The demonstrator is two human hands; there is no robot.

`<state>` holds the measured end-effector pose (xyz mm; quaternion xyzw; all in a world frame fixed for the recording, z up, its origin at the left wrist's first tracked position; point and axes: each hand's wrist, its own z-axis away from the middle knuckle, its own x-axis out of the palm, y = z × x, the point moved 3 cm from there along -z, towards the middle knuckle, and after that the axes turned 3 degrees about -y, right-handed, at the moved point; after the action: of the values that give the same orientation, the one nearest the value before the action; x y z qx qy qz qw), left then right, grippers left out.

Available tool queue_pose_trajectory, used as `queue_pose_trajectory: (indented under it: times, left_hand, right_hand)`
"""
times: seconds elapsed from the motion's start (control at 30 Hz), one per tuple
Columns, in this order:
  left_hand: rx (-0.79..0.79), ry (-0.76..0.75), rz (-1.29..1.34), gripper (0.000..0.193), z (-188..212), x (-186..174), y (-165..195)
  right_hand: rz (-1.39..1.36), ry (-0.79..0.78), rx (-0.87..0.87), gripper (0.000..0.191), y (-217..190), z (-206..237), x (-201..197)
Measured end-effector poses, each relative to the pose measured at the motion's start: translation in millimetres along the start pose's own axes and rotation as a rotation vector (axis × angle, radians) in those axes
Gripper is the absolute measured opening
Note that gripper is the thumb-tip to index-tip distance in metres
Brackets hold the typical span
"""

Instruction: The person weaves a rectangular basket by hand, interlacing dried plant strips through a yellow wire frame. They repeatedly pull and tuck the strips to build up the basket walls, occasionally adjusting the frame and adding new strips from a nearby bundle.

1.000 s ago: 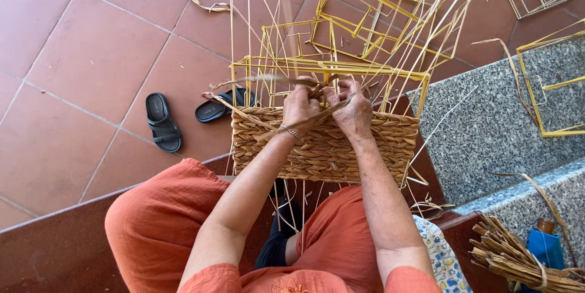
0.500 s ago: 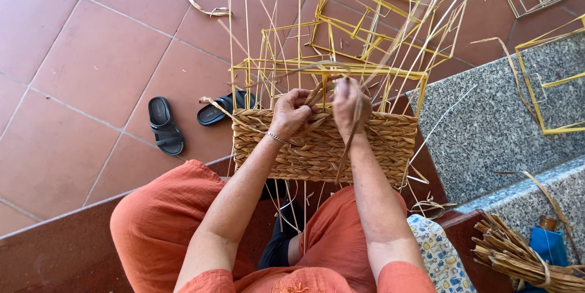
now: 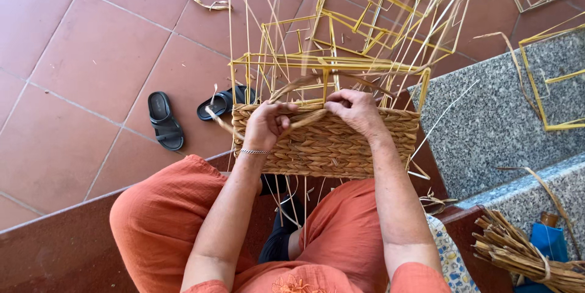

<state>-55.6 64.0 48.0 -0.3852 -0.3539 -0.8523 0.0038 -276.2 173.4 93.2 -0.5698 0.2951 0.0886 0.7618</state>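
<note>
— Where is the woven basket (image 3: 329, 146), and what are the hands doing?

— It rests against the person's knees, its plaited side facing the camera; the left hand (image 3: 266, 123) is curled shut around a flat fibre strand (image 3: 304, 119) at the basket's top edge; the right hand (image 3: 356, 110) sits just beside it on the same edge, fingers bent down over the rim, but whether it pinches the strand I cannot tell; the knuckles hide the fingertips.

— What stands above the basket?

— A yellow wire frame (image 3: 329, 64) rises from its rim, with thin pale stakes (image 3: 247, 18) pointing up; further frames behind it overlap so much that their outlines are hard to separate.

— And around it?

— Left of the basket, a pair of black sandals (image 3: 164, 119) lies on the red tiled floor (image 3: 73, 73); one is partly hidden behind the basket's corner; right of it is a grey granite step (image 3: 487, 128); below that, a bundle of dried fibre (image 3: 524, 256) is cut off by the picture's edge.
</note>
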Motion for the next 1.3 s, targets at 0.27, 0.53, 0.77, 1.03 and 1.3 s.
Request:
queue_pose_trajectory:
  times: [0.27,0.53,0.77,1.03,1.3]
  left_hand:
    - [0.126,-0.024,-0.593,0.012,16,-1,-17]
    - [0.299,0.088,-0.013,0.017,48,-34,25]
    - [0.749,0.352,-0.508,0.039,56,-62,96]
    - [0.231,0.426,-0.222,0.047,69,-61,80]
    - [0.918,0.123,-1.788,0.045,70,6,12]
  right_hand:
    - [0.246,0.307,0.004,0.027,-3,-5,34]
    - [0.329,0.421,-0.037,0.023,6,-10,40]
    - [0.415,0.457,-0.144,0.032,-1,-4,38]
    - [0.705,0.568,-0.52,0.018,-12,1,50]
    - [0.338,0.107,-0.314,0.014,-10,-9,36]
